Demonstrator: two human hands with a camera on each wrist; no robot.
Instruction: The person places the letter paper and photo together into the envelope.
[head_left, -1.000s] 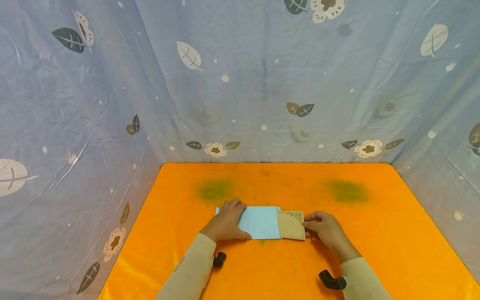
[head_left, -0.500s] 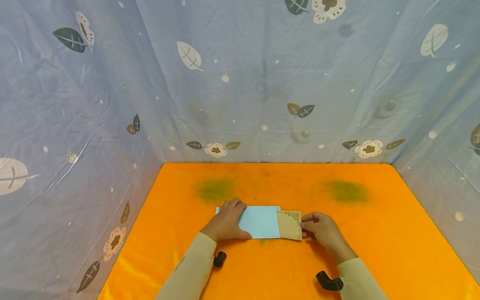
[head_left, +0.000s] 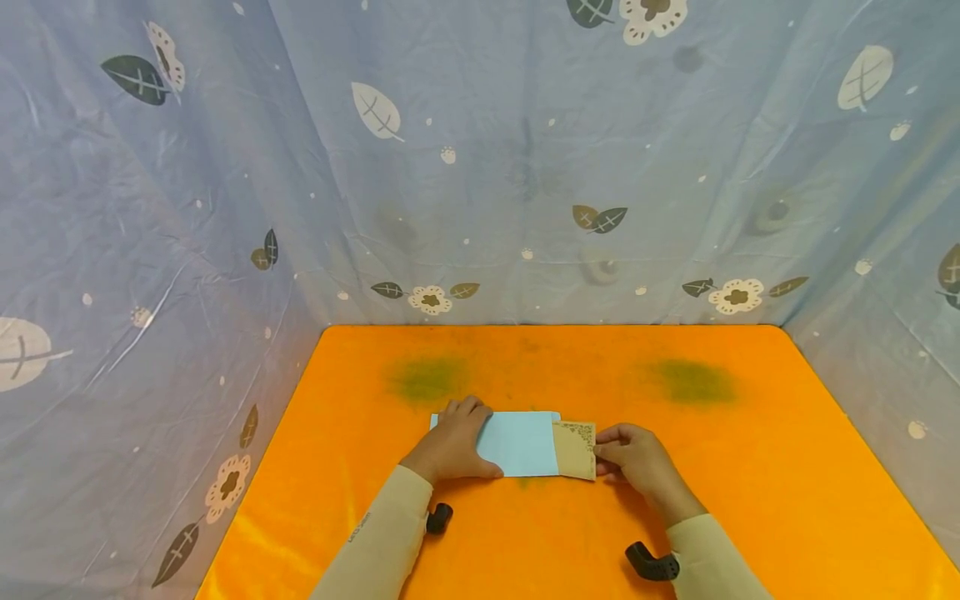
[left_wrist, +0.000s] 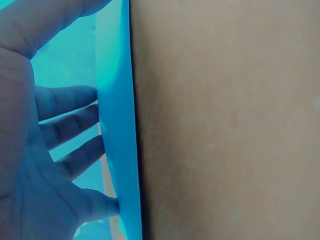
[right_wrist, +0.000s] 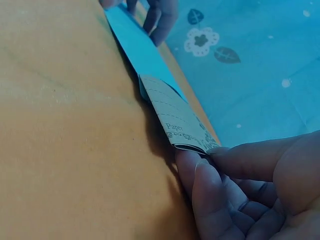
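Observation:
On the table a light-blue envelope [head_left: 519,444] lies flat, with folded tan letter paper [head_left: 576,450] partly inside its right end. My left hand [head_left: 452,442] holds the envelope across its width, thumb at the near edge and fingers at the far edge. In the left wrist view, the fingertips of that hand [left_wrist: 55,135] touch the blue envelope [left_wrist: 120,125]. My right hand [head_left: 641,462] pinches the paper's outer end. The right wrist view shows printed dashed lines and a floral corner on the letter paper [right_wrist: 170,112]. Its inserted part is hidden by the envelope.
The orange table [head_left: 555,542] has two dark greenish patches toward its back. A patterned grey-blue curtain [head_left: 525,167] rises behind it and along both sides. Black curved pieces stick out by the left sleeve [head_left: 382,533] and the right sleeve [head_left: 716,558].
My right hand has moved left with the letter paper, so less of it shows outside the envelope. My left hand and the envelope have stayed in place.

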